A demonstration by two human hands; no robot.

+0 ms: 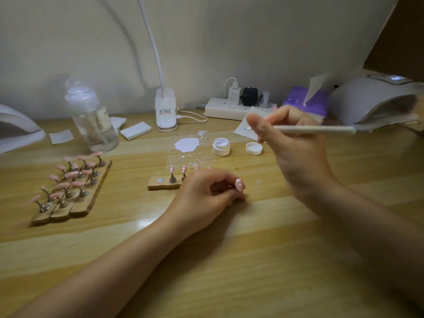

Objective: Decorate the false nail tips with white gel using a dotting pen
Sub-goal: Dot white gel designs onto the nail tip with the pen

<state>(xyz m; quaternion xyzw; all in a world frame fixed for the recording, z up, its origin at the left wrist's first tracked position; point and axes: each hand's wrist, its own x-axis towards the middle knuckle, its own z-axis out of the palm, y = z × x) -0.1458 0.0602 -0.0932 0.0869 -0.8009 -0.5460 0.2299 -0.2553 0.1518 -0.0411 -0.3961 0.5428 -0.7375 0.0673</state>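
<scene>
While gel jar [221, 147] stands open, lid [254, 148] lies beside.

**Bare forearms and hands, nothing worn**

Two forearms are seen entering from the lower edge of the view, both uncovered along all of their visible length. No sleeve, cuff or glove is seen on either arm. The left hand [202, 191] is shown sharply, with slender fingers and a smooth wrist; no ring, bracelet or watch is seen on it. The right hand [296, 145] is rendered softly by motion blur, so that fine detail of its fingers cannot be made out. No jewellery is discernible on it either.
</scene>
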